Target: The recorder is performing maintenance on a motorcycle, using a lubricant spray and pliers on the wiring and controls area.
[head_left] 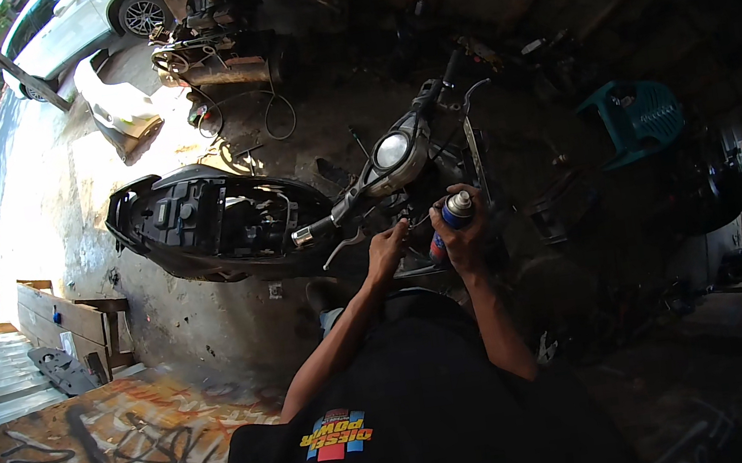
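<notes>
A spray can (pixel 456 212) with a blue and red body and a pale metal top stands tilted in my right hand (pixel 463 243), whose fingers wrap round it. My left hand (pixel 386 254) is just to the left, its fingertips pressed together near the front of a dark scooter (pixel 201 221). Whatever those fingertips hold, if anything, is too small to tell. Beyond both hands rises the scooter's handlebar (pixel 399 157), with a round gauge, bare cables and a brake lever (pixel 342 248). The scooter's seat is off, so the black tray under it shows.
A teal plastic chair (pixel 633 120) lies to the right. A compressor-like machine (pixel 222 64) with a looped hose stands at the back, beside a white bumper panel (pixel 113 106). Graffitied board (pixel 129 460) and a wooden box (pixel 73 317) are at the near left.
</notes>
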Action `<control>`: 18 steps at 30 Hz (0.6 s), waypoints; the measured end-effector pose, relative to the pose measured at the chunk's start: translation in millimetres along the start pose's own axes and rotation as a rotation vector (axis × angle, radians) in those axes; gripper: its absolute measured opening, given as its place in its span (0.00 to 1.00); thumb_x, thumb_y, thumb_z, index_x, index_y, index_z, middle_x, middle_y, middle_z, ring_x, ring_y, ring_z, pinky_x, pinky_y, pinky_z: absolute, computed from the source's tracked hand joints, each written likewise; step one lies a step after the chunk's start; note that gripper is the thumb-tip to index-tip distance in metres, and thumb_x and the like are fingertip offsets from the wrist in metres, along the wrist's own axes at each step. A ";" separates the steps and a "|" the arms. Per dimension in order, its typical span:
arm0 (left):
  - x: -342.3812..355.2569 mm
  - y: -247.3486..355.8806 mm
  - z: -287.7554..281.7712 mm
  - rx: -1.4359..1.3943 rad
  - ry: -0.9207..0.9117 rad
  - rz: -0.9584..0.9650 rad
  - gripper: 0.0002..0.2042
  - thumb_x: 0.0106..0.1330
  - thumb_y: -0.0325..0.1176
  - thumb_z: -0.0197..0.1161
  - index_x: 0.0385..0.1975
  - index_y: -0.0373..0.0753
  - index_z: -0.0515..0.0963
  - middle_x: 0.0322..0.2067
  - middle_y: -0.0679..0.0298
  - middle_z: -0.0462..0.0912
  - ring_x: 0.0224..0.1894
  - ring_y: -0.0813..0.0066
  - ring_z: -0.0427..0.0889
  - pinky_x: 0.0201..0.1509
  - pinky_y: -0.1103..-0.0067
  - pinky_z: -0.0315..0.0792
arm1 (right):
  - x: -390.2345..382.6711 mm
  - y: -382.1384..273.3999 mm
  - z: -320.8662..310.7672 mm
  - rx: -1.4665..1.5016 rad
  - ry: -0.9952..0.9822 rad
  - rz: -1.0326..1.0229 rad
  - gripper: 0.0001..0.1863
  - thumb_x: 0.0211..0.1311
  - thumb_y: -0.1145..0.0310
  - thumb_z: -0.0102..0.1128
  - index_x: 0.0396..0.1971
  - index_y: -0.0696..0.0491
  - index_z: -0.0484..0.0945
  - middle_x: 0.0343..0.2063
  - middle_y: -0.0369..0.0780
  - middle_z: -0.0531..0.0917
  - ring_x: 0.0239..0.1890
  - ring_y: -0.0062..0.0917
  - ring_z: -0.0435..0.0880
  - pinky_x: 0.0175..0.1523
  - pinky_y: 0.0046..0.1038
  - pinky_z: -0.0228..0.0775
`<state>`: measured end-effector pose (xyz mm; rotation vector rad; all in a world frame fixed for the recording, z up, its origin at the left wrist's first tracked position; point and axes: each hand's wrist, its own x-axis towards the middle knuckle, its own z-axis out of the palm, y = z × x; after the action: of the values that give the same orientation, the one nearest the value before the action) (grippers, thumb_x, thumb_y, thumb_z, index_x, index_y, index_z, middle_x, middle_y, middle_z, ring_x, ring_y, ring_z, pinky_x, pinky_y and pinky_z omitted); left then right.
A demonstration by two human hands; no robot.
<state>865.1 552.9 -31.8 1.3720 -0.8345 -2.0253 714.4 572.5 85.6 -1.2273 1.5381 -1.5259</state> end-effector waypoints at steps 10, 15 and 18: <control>-34.3 57.3 31.1 0.533 0.017 1.015 0.11 0.75 0.34 0.56 0.46 0.33 0.78 0.44 0.48 0.83 0.47 0.47 0.83 0.51 0.65 0.76 | 23.5 -18.1 -18.0 -0.082 -0.213 -0.046 0.22 0.56 0.74 0.72 0.49 0.52 0.74 0.36 0.37 0.81 0.39 0.23 0.84 0.48 0.29 0.77; -15.8 64.8 15.5 0.345 -0.244 0.613 0.17 0.79 0.44 0.56 0.48 0.33 0.77 0.40 0.60 0.83 0.44 0.73 0.82 0.47 0.73 0.75 | 29.2 -29.0 -19.8 -0.119 -0.281 0.057 0.24 0.55 0.72 0.74 0.51 0.52 0.73 0.41 0.39 0.80 0.44 0.25 0.82 0.52 0.30 0.75; 9.2 50.6 7.0 -0.189 -0.176 0.422 0.17 0.79 0.47 0.55 0.50 0.38 0.77 0.41 0.66 0.81 0.44 0.76 0.81 0.47 0.74 0.76 | 27.5 -29.8 -14.8 -0.106 -0.182 -0.012 0.27 0.56 0.71 0.73 0.54 0.53 0.71 0.47 0.41 0.78 0.50 0.27 0.80 0.56 0.31 0.73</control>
<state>860.5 514.3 2.5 0.8394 -0.8954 -1.8510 696.1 556.2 121.1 -1.3972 1.5093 -1.3145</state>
